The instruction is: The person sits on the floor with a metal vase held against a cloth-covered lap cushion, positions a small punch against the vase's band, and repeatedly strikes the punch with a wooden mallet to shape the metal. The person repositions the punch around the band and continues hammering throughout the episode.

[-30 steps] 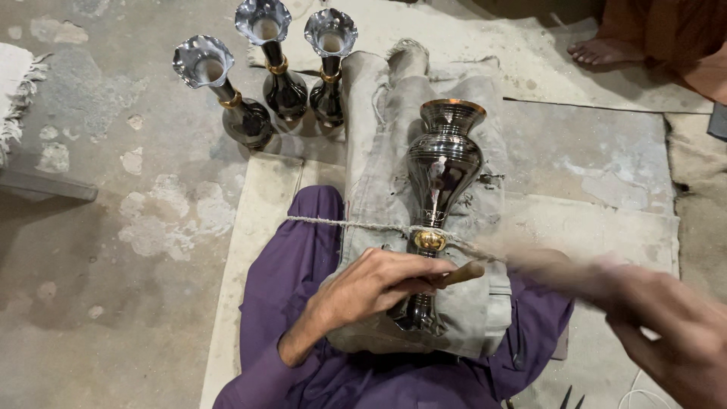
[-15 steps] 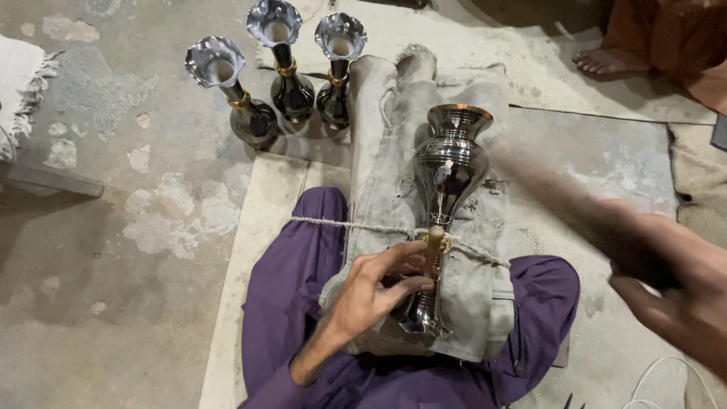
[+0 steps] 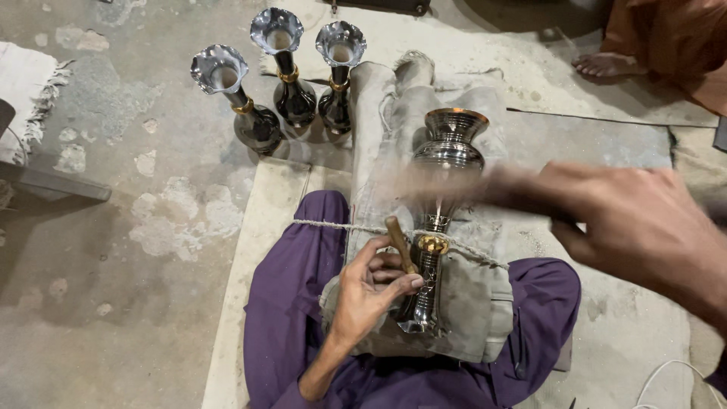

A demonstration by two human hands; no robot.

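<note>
A shiny dark metal vase (image 3: 448,148) with a gold collar lies on a grey cloth pad (image 3: 473,303) across my purple-trousered lap, tied down by a thin string (image 3: 326,225). My left hand (image 3: 369,294) grips a short wooden-looking punch (image 3: 399,242), its lower end beside the gold collar. My right hand (image 3: 636,220) is at the right, closed on a long tool (image 3: 454,184) that is blurred by motion and crosses over the vase's neck.
Three similar flared vases (image 3: 291,83) stand upright on the concrete floor just beyond the pad. A fringed mat (image 3: 30,91) lies at far left. Another person's bare foot (image 3: 606,64) and orange garment are at top right. A white cord (image 3: 666,379) lies at bottom right.
My right hand has risen and come in from the lower right, swinging the blurred tool across the vase. My left hand has tilted the punch more upright by the collar.
</note>
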